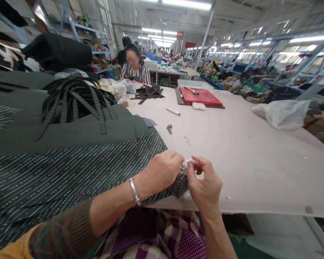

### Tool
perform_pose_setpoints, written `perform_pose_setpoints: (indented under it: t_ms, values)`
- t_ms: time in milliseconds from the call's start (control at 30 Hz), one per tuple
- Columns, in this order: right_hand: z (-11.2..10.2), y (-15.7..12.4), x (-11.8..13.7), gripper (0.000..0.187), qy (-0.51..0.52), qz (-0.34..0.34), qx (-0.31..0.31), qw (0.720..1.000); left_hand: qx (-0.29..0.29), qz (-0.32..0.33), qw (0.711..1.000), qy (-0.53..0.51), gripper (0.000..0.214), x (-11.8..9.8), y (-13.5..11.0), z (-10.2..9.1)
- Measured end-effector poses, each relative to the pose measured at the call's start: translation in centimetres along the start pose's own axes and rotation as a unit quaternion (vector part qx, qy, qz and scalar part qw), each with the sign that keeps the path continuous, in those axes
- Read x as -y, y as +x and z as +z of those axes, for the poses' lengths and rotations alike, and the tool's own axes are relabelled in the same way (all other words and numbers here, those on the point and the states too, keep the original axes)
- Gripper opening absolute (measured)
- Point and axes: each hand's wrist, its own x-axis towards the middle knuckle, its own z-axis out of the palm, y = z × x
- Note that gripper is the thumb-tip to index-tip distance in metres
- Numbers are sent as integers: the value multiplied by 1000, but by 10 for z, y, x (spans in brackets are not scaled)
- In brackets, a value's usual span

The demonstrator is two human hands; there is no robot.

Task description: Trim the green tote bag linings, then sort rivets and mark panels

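Both my hands meet at the near edge of the pale worktable (245,154). My left hand (159,172), with a silver bangle on the wrist, is closed around a small clear bag of dark metal pieces (180,183). My right hand (203,181) pinches the top of the same bag with thumb and fingers. Just left of my hands lies a stack of dark striped fabric panels (70,169). A small heap of metal pieces (169,128) and a few loose ones (188,141) lie on the table beyond my hands.
Dark straps (75,99) are piled on folded grey fabric at the left. Farther off lie a red cutting mat (201,96) with a tool, a white stick (173,112), and black cut pieces (148,92). A crumpled plastic bag (283,113) sits at right. Another person (135,66) sits at the far end.
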Motion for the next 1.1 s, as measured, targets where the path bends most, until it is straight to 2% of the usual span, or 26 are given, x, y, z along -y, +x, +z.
perform_pose_setpoints:
  t_ms: [100,233,333,500,567,633,667,733,767,800,967,1100]
  values:
    - [-2,2,0,20,21,-3,28,999,17,14,999,24,22,5,1,-2]
    - [-7,2,1,22,60,34,62,996,-10,-1,1000,1,22,8,1,3]
    - [-10,2,5,23,95,86,84,988,-27,-45,998,-25,23,5,1,10]
    - [-10,1,13,12,127,87,108,982,-56,-130,987,-73,19,0,2,18]
    - [-8,2,12,7,148,113,111,976,-60,-156,981,-94,18,1,3,17]
    - [-7,6,6,7,216,193,104,951,-54,-176,975,-124,17,3,8,15]
    - [-6,9,1,12,273,251,94,924,-49,-184,971,-143,17,4,11,14]
    - [-3,17,-11,26,378,356,74,852,-36,-197,962,-184,16,8,20,14]
    - [0,20,-18,32,409,390,70,822,-30,-203,957,-205,16,11,25,16]
    - [2,23,-24,35,424,411,72,804,-24,-211,951,-225,15,14,30,18]
    - [13,25,-45,40,418,445,86,787,-4,-242,921,-306,10,28,46,42]
    - [12,18,-51,38,426,459,67,777,-3,-225,903,-366,10,34,48,60]
